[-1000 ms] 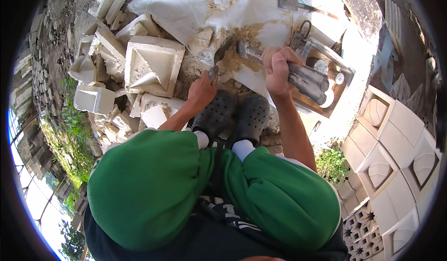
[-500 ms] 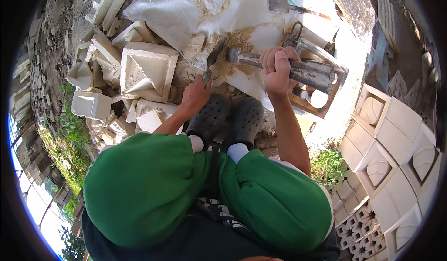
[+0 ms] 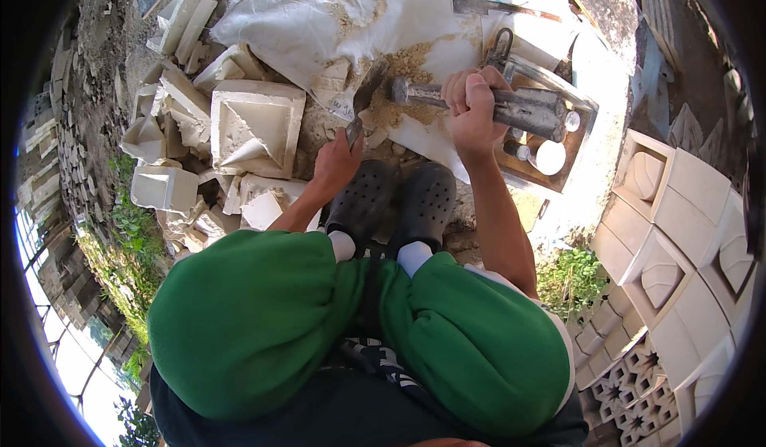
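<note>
My left hand [image 3: 336, 164] is closed round the handle of a small trowel [image 3: 368, 88], its dark blade pointing up and away over the crumbly, sand-coloured material [image 3: 409, 62]. In my right hand [image 3: 477, 120] is a grey, crusted metal tool [image 3: 530, 112], held nearly level. Its narrow bar ends in a round knob beside the trowel blade, and the thicker, tube-like part sticks out to the right. My fingers wrap the middle of it. Beneath and behind that hand lies a shallow frame [image 3: 591, 120] with a round white piece [image 3: 550, 158] in it.
Broken pale cast blocks [image 3: 257, 128] pile up at the left. A white sheet [image 3: 295, 24] spreads ahead, with a flat-bladed scraper [image 3: 471, 3] on it at the far right. Cast blocks [image 3: 678, 247] stack at the right. My dark clogs [image 3: 425, 207] stand close to the material.
The tool in my right hand has tilted slightly and shifted a little left, uncovering more of the frame. The trowel and left hand have barely moved; the view has shifted slightly.
</note>
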Tool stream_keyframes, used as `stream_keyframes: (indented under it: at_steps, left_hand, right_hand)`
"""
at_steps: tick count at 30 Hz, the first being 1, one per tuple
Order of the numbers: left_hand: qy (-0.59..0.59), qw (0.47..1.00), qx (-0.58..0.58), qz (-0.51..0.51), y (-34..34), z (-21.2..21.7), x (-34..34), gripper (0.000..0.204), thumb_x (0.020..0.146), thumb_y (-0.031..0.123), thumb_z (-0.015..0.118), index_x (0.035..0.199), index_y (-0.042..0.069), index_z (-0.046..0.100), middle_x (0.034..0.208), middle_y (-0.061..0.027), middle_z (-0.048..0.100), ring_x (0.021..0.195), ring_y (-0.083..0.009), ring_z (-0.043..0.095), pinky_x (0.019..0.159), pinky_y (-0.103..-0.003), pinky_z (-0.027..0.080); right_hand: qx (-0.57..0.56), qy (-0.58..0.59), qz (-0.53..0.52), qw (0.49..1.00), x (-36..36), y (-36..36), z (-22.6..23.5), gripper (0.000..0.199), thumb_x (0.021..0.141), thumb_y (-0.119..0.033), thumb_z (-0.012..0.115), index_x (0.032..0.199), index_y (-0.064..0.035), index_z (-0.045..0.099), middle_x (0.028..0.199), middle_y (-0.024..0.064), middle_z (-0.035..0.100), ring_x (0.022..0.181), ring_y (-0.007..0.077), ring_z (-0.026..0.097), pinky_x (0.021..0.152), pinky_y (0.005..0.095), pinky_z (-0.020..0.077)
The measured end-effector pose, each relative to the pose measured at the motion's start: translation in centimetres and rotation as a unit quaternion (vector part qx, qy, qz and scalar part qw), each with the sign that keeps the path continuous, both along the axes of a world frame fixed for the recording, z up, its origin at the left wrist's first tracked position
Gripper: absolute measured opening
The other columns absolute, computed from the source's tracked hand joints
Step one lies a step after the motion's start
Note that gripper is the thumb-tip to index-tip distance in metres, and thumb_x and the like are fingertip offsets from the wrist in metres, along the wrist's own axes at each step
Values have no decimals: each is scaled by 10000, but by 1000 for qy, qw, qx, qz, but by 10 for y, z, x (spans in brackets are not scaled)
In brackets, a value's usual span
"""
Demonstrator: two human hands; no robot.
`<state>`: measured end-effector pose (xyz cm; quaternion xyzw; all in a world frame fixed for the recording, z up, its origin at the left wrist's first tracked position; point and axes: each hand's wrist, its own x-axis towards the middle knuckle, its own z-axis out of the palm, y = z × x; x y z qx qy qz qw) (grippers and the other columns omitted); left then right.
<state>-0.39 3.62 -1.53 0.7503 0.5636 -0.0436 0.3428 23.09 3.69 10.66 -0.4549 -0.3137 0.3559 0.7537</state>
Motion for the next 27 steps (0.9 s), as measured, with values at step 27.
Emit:
stream_keyframes:
  at_steps: [27]
  left_hand:
    - [-17, 1000, 16, 11, 10, -4, 6, 414, 917, 360, 500, 1015, -39, 457, 727, -278, 614, 705, -467, 596, 647, -544, 467]
  right_hand:
    - [86, -8, -26, 996, 0, -10, -6, 229, 881, -61, 453, 672, -70, 363, 535, 11, 381, 493, 90, 339, 493, 266, 332]
